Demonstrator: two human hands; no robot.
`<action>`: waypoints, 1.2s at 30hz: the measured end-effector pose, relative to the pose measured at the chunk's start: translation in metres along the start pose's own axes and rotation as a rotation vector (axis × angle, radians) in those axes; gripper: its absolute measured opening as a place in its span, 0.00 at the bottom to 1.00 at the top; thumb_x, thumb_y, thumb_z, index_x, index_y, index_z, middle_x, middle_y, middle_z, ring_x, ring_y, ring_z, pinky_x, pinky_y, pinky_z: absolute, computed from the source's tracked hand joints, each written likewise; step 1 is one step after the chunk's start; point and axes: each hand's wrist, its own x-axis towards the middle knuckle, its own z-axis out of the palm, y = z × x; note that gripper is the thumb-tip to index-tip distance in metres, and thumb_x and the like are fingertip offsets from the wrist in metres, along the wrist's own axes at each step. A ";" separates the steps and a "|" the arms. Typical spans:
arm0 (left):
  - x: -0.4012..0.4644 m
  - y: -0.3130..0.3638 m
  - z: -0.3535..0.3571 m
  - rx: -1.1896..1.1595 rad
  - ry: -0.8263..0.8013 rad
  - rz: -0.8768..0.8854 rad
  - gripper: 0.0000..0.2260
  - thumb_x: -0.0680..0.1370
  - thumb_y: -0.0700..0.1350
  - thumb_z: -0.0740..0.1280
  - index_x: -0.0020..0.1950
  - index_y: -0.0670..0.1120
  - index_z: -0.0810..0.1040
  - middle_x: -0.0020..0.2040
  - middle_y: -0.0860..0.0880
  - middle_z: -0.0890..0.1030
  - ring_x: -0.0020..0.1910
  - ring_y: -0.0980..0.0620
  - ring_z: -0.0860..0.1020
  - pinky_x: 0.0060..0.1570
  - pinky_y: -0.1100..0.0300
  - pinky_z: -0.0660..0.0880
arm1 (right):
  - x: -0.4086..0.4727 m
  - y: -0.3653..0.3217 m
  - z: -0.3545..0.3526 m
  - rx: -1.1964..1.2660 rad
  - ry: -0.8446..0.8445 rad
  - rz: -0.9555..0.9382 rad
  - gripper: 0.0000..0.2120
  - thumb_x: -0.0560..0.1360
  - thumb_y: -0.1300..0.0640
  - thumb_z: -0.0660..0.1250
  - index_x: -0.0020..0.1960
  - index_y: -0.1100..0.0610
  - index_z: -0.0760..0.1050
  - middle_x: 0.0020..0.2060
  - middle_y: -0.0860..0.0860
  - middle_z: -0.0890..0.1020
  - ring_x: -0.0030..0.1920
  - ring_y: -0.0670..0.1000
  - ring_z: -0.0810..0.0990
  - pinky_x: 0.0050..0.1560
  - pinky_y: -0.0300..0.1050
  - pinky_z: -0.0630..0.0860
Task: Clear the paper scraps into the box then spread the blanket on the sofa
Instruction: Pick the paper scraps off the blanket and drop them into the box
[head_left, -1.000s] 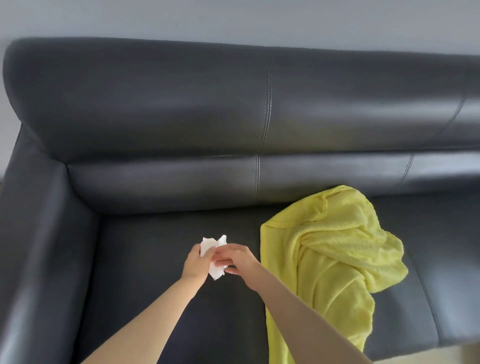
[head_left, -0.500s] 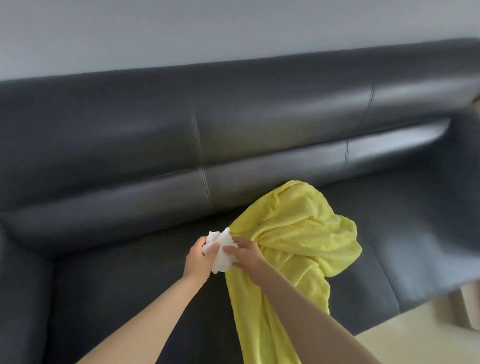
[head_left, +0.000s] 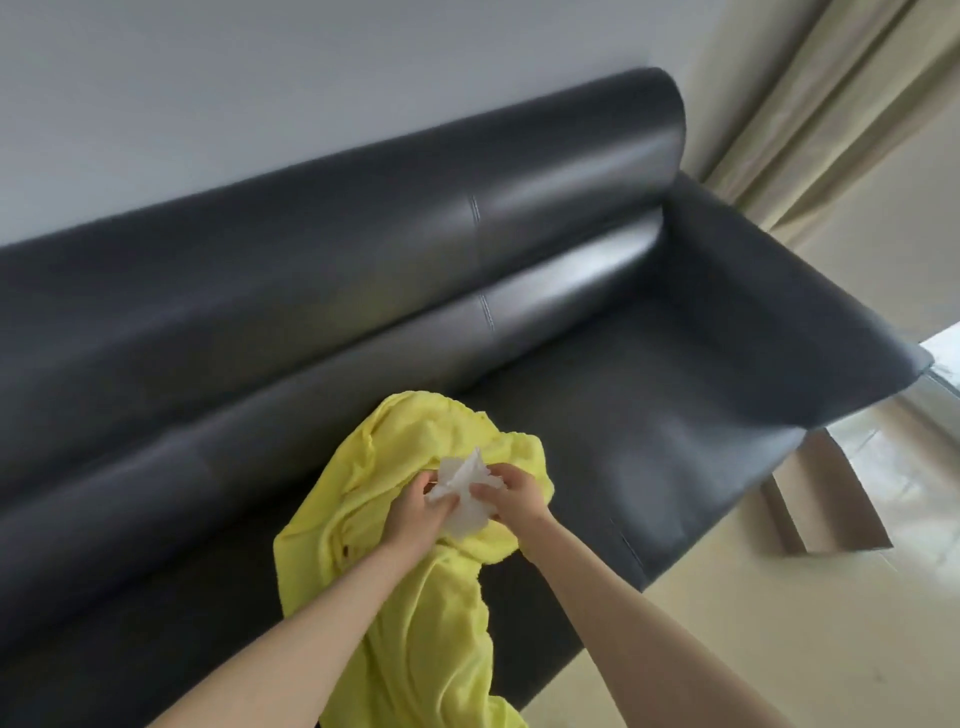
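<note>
Two bare forearms reach forward from the bottom edge, and the hands meet close together over the seat. The left hand (head_left: 413, 514) and the right hand (head_left: 511, 496) both grip one crumpled wad of white paper scraps (head_left: 462, 493), fingers curled into it from either side, thumbs pressing on its near face. The wad is creased and ragged, with a pointed fold sticking up at its top and a rounder lump hanging below between the two palms. It is held just above the blanket, whether touching it or not I cannot tell.

Beneath the hands lies a rumpled bright yellow terry blanket (head_left: 415, 623), bunched in thick folds at its far end near the backrest and trailing toward the near edge of the seat, where it runs out of view. It rests on the seat of a dark grey leather sofa (head_left: 649, 415), whose padded backrest runs across the view and whose right armrest closes off the far end.

Beside that armrest, on the pale glossy floor (head_left: 753, 623), stands an open brown cardboard box (head_left: 826, 499), only partly visible behind the sofa. Farther off hang beige curtains (head_left: 831, 130) against a plain grey-white wall (head_left: 260, 78)
</note>
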 end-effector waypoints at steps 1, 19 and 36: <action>0.002 0.008 0.016 0.041 0.004 0.014 0.11 0.76 0.46 0.67 0.58 0.50 0.74 0.51 0.52 0.80 0.49 0.52 0.79 0.50 0.56 0.76 | 0.001 0.002 -0.017 0.007 0.008 0.005 0.09 0.75 0.63 0.68 0.54 0.57 0.77 0.46 0.53 0.81 0.47 0.53 0.80 0.49 0.45 0.80; 0.022 0.157 0.352 0.420 -0.281 0.171 0.04 0.78 0.46 0.64 0.49 0.46 0.74 0.42 0.52 0.79 0.46 0.48 0.79 0.43 0.54 0.77 | 0.007 0.048 -0.372 0.263 0.277 0.092 0.09 0.73 0.64 0.67 0.52 0.63 0.77 0.43 0.57 0.79 0.44 0.54 0.80 0.52 0.54 0.79; 0.097 0.252 0.623 0.540 -0.420 0.170 0.04 0.77 0.45 0.63 0.48 0.46 0.74 0.44 0.50 0.79 0.39 0.51 0.76 0.34 0.60 0.70 | 0.094 0.077 -0.638 0.267 0.449 0.215 0.05 0.73 0.64 0.64 0.47 0.58 0.76 0.37 0.52 0.77 0.38 0.51 0.76 0.38 0.42 0.73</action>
